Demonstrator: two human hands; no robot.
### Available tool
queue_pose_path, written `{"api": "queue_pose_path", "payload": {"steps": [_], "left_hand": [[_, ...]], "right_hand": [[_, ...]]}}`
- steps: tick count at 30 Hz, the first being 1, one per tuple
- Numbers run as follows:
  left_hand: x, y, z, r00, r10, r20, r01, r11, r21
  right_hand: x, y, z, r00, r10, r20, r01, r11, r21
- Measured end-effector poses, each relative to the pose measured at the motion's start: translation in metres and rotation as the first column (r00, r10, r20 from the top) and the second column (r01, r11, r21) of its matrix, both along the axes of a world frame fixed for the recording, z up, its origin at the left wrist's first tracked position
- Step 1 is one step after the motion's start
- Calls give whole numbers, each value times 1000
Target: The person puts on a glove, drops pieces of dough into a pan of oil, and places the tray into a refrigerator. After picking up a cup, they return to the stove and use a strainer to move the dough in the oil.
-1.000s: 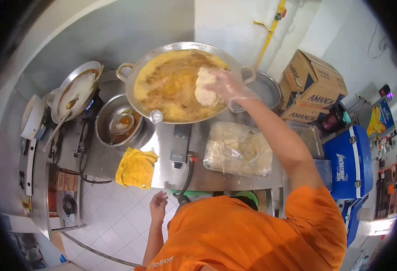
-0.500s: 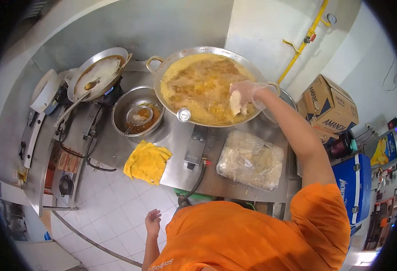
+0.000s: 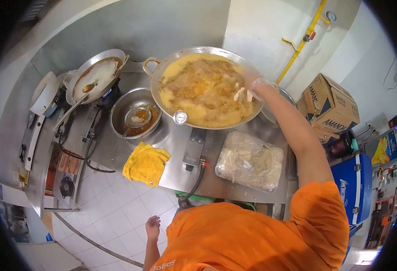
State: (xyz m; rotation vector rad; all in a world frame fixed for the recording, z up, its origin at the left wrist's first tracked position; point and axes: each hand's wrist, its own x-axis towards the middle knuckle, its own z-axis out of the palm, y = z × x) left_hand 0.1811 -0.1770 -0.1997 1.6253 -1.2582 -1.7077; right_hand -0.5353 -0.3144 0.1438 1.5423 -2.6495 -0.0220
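My right hand, in a clear plastic glove and blurred, is over the right side of a wide two-handled pan of bubbling oil. A pale breaded piece hangs below its fingers, close over the oil. My left hand hangs low by my side above the tiled floor, fingers loosely bent and apart, holding nothing. On the steel counter in front of the pan lies a clear plastic bag of pale breaded food. A dial thermometer sits on the pan's front rim.
Left of the pan stands a metal bowl with a strainer in it. A yellow cloth lies at the counter's edge. Farther left is a smaller pan with a ladle. Cardboard boxes and a blue cooler stand right.
My right hand has moved up and a little right over the oil, and the pale piece below it shows smaller. My left hand stays low by my side.
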Motion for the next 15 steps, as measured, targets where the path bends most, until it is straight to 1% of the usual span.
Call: {"api": "queue_pose_path", "payload": {"steps": [1, 2, 3, 4, 5, 7, 8, 10, 11, 12, 13, 14, 15], "left_hand": [[0, 1, -1, 1000, -1, 3, 1, 1000, 2], [0, 2, -1, 1000, -2, 3, 2, 1000, 0], [0, 4, -1, 1000, -7, 17, 7, 1000, -5], [1, 5, -2, 999, -12, 31, 12, 1000, -10], [0, 6, -4, 999, -11, 36, 12, 1000, -9], [3, 10, -7, 998, -39, 51, 40, 999, -16], [4, 13, -4, 997, -44, 69, 45, 999, -5], [3, 18, -1, 996, -33, 81, 33, 999, 2], [4, 19, -3, 994, -48, 98, 46, 999, 16], [5, 22, -6, 996, -45, 76, 45, 999, 1], [3, 23, -8, 998, -40, 48, 41, 999, -16], [-3, 23, -4, 997, -53, 54, 54, 999, -7], [-11, 24, 3, 997, -48, 66, 49, 999, -6]], "right_hand": [[-18, -12, -6, 993, -11, -119, 18, 998, 58], [-38, -22, -18, 993, -12, -119, 19, 998, 56], [-58, -31, -34, 990, -11, -138, 12, 1000, 7], [-66, -35, -37, 988, -9, -157, 3, 999, -42], [-75, -38, -39, 988, -9, -152, 2, 999, -42], [-86, -38, -49, 954, 70, -291, -81, 996, -27], [-92, -40, -50, 960, 68, -273, -76, 997, -18], [-104, -37, -48, 985, -30, -172, -6, 979, -205], [-92, -22, -35, 975, -1, -220, -60, 961, -271], [-75, 0, -15, 963, 21, -270, -113, 937, -331], [-55, 30, 1, 966, 10, -257, -96, 943, -320], [-27, 66, 16, 994, -15, -109, -46, 846, -531], [-2, 101, 16, 999, -9, 41, 35, 707, -707]]}}
